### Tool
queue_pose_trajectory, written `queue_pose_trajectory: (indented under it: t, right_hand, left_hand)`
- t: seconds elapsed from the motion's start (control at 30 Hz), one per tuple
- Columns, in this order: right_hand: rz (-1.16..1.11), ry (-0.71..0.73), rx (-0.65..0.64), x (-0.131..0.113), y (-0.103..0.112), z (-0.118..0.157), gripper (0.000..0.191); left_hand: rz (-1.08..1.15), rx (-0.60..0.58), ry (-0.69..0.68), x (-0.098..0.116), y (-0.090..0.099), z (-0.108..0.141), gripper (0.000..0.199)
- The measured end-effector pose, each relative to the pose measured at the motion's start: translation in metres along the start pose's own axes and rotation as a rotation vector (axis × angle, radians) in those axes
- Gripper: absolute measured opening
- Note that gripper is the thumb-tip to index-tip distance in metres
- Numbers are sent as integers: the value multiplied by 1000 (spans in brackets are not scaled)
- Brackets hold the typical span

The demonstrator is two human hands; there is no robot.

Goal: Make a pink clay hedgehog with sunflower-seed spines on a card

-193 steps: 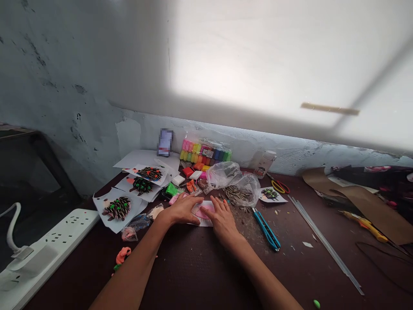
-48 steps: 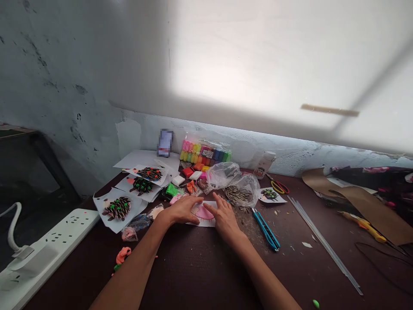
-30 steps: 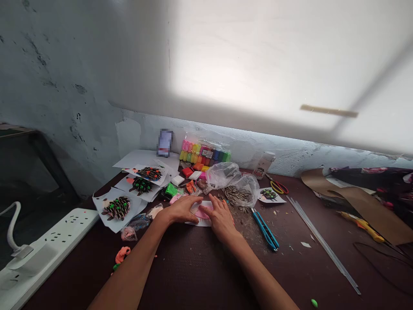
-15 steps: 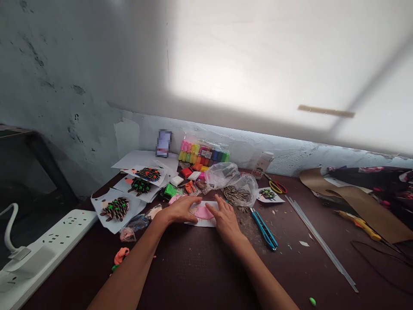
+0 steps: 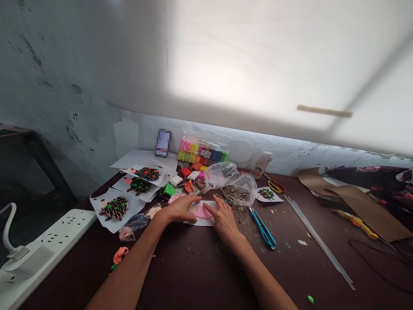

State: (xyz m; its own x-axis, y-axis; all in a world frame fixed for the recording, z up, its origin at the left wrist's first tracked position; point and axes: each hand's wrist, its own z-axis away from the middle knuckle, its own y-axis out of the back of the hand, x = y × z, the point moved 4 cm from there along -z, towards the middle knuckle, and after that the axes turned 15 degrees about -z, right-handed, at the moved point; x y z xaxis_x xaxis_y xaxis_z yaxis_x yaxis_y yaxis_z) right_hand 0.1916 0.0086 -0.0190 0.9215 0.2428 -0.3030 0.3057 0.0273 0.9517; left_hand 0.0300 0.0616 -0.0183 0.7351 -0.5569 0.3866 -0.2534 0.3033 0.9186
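Two bare hands, both lying flat and open, neither gripping anything. Left hand [image 5: 180, 209]: fingers together and extended, resting on the left end of a white paper card [image 5: 193, 220]. Right hand [image 5: 224, 220]: fingers slightly spread, the forefinger reaching onto a pink modelling-clay shape [image 5: 201, 212] at the middle of the card.

Card and clay lie between the hands on a dark brown wooden tabletop [image 5: 196, 271].

Further items on the tabletop:
- Three white paper sheets bearing dark oval clay figures [image 5: 115, 209] studded with green dots, left of the left hand.
- One clear plastic pack of rainbow-coloured clay bars [image 5: 202, 151], against the wall.
- One bright green clay block [image 5: 169, 189], just beyond the left hand.
- One clear plastic bag of striped sunflower seeds [image 5: 237, 194], just beyond the right hand.
- One blue utility knife [image 5: 263, 234], right of the right hand.
- One pair of scissors with yellow and red handles [image 5: 275, 186], near the wall.
- One bundle of long, thin grey rods [image 5: 318, 241], farther right.
- One orange clay scrap [image 5: 120, 255], beneath the left forearm.
- One white power strip [image 5: 48, 245], at the far left.
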Motion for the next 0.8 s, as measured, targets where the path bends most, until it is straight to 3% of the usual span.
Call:
queue_pose_trajectory:
  t: [0.23, 0.8]
  right_hand:
    - [-5, 59, -6, -9, -1, -5, 36]
    - [-35, -98, -12, 3, 15, 6, 47]
  left_hand:
    - [6, 7, 1, 1, 1, 0, 80]
    - [17, -2, 9, 1, 1, 0, 80]
